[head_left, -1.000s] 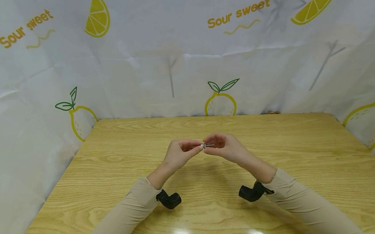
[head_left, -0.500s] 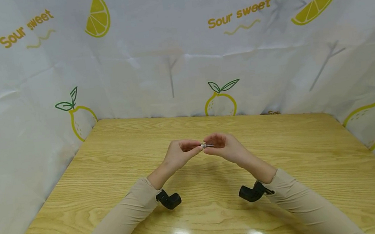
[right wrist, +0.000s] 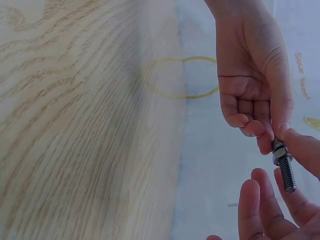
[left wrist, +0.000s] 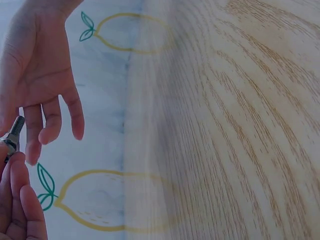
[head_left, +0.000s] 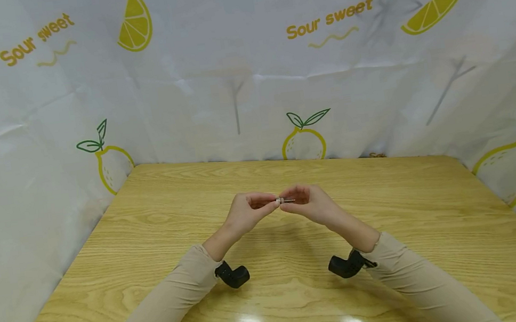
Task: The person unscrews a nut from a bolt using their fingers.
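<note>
A metal bolt [right wrist: 287,175] with a threaded shank and a hex nut [right wrist: 280,153] on it is held above the table, between both hands. My left hand [head_left: 244,212] pinches its head end between thumb and fingertips, with the shank pointing right. At the nut, the thumb and index fingertip of my right hand [head_left: 309,204] pinch from either side. The other right fingers [left wrist: 50,120] are spread loosely around the free threads. Fingertips partly cover the bolt's head in the right wrist view.
The wood-grain table [head_left: 276,309] stretches under both arms. A white cloth with lemon prints [head_left: 213,107] hangs behind it and at both sides. A black wrist camera is strapped on the left wrist [head_left: 233,275] and another on the right wrist [head_left: 345,265].
My right fingertips have shifted very slightly at the nut. The left hand, the bolt's position and both forearms look practically the same.
</note>
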The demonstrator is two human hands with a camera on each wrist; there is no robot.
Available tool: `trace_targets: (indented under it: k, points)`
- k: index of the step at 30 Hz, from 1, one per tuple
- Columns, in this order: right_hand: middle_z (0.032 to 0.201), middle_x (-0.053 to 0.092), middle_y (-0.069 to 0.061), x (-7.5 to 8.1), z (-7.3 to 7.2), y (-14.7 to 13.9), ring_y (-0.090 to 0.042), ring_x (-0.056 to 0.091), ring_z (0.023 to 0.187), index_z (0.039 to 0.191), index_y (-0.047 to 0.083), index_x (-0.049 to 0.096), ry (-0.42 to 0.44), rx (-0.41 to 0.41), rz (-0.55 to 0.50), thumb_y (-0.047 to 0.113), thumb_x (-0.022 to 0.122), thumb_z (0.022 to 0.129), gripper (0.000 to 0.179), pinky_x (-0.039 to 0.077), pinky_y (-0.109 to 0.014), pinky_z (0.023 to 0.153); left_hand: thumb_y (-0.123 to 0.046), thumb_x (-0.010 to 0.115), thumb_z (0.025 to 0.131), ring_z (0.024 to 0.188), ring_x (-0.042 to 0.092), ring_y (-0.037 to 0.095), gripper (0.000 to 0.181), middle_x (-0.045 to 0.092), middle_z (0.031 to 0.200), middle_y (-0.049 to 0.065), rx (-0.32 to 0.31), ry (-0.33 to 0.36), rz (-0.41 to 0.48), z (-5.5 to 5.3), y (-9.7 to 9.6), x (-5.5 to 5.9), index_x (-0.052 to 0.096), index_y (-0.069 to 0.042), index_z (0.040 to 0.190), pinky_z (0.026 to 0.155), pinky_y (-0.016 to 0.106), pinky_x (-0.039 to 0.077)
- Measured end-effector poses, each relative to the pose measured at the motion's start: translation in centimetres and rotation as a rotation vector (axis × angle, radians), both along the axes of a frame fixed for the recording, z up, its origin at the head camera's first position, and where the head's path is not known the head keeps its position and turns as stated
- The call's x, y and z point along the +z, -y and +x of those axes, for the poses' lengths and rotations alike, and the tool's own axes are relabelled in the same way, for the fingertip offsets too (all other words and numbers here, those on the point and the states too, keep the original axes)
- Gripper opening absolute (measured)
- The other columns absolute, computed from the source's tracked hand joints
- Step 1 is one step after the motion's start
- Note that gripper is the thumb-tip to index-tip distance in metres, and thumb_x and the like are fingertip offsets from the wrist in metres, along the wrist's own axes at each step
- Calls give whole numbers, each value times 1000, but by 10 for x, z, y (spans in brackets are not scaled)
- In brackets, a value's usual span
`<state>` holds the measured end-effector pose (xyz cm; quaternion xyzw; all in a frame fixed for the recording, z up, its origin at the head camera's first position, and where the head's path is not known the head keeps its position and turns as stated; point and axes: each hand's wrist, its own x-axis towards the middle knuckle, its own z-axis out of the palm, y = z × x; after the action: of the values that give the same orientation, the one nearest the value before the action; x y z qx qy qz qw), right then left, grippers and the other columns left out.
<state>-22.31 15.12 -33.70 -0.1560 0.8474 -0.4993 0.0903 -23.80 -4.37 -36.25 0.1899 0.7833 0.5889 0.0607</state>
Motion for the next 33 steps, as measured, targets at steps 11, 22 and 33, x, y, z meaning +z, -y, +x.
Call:
trace_targets:
  k: [11,22,33]
  points:
    - [109,68,-15,-1,-1,0,-32,61,104,114,4,63,33,-18,17,30,56,94,34,47,-48,94,-21,66,88,92,67,18,25,70,106,12,-2,-2,-1,-1,0,-3,70,-7,109,80,29,55]
    - [108,68,-16,-1,-2,-2,-33,61,101,116,3,62,38,-12,35,33,53,95,37,45,-52,95,-21,65,88,94,67,19,26,70,108,13,-5,5,-5,-1,-1,-3,70,-7,110,81,29,55]
    - [119,62,-16,-2,-2,-3,-30,59,106,118,5,59,32,10,23,32,59,92,37,48,-47,93,-20,66,88,91,67,17,25,71,106,12,9,2,-4,-2,-1,-4,70,-7,108,78,29,55]
